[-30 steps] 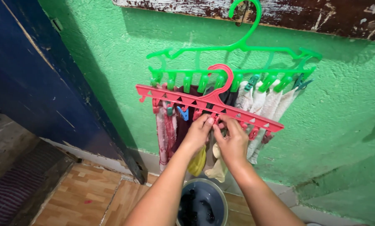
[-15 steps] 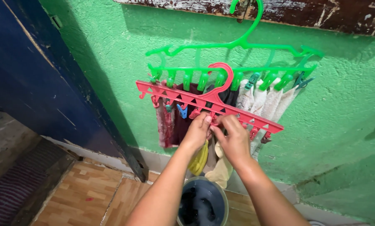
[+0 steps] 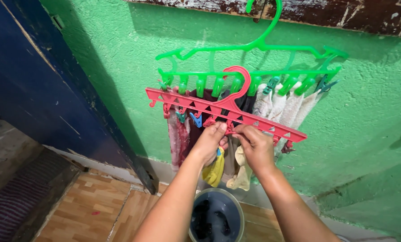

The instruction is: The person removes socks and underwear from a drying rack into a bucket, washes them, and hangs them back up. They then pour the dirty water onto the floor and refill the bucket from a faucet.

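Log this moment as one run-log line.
left hand: at red clip hanger | right hand: pinching clip there | cream sock: hanging below | bucket: on floor

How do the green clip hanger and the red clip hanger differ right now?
The green clip hanger hangs level from the board above; the red clip hanger hooks onto the green one and slopes down to the right. The left hand and right hand work at the red one's clips; the green is untouched. Both hold clipped cloths.
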